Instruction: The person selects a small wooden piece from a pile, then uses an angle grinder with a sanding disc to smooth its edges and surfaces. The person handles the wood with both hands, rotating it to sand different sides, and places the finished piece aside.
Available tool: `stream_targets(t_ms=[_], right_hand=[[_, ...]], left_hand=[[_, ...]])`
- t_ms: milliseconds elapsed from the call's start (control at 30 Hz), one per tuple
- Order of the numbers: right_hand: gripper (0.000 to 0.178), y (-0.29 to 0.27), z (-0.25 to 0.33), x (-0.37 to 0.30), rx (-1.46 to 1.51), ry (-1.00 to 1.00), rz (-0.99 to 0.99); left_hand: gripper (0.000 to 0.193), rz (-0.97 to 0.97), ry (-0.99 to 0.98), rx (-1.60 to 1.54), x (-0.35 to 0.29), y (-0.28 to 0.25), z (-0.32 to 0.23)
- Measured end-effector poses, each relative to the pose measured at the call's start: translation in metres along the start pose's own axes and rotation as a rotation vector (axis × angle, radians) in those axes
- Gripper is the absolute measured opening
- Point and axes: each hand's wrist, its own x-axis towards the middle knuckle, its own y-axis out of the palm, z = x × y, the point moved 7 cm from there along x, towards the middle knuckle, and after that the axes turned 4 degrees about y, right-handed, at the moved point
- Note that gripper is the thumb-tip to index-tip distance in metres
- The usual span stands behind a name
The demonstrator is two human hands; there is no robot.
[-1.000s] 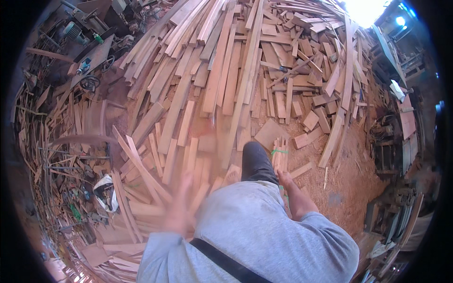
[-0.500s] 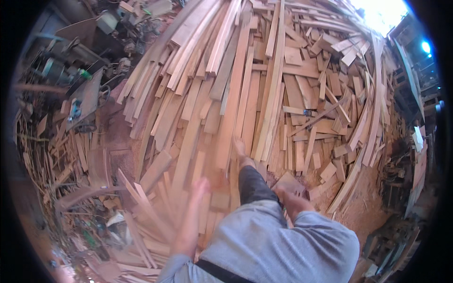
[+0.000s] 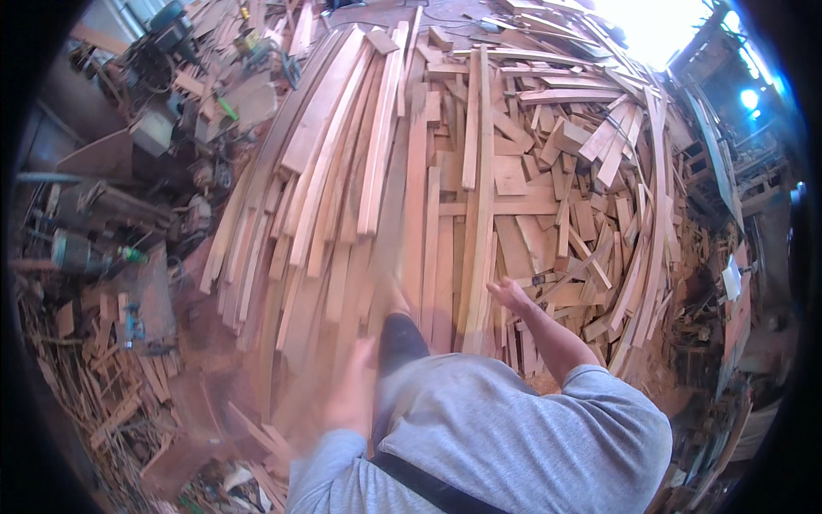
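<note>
My right hand (image 3: 511,295) reaches forward over the pile, its fingers curled in with nothing seen in them. Beneath it and to its left runs a long pale board (image 3: 481,214); whether the hand touches the wood, I cannot tell. My left hand (image 3: 361,355) is a smear of motion low beside my leg, so its fingers are not readable. Long sawn planks (image 3: 368,184) fan out ahead of my left side. My foot (image 3: 396,300), blurred, is among the boards in front of me.
Short wood offcuts (image 3: 548,184) lie heaped on the right, bordered by long curving-looking boards (image 3: 658,206). Machinery with a dark motor (image 3: 73,253) stands at the left, above scrap wood (image 3: 111,377). Bright daylight enters at the far right.
My right hand has moved from beside my hip forward over the boards. The view has shifted, bringing more of the pile's far end into sight. My left hand stays low and blurred.
</note>
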Motion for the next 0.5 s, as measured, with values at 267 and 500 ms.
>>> stream_targets(t_ms=[267, 500], right_hand=[[0.042, 0.002, -0.094, 0.013, -0.503, 0.589, 0.533], [0.042, -0.090, 0.034, 0.165, 0.126, 0.235, -0.085]], left_hand=[[0.052, 0.055, -0.263, -0.231, 0.052, -0.023, -0.067], [0.049, 0.141, -0.218, 0.186, 0.163, -0.089, -0.177]])
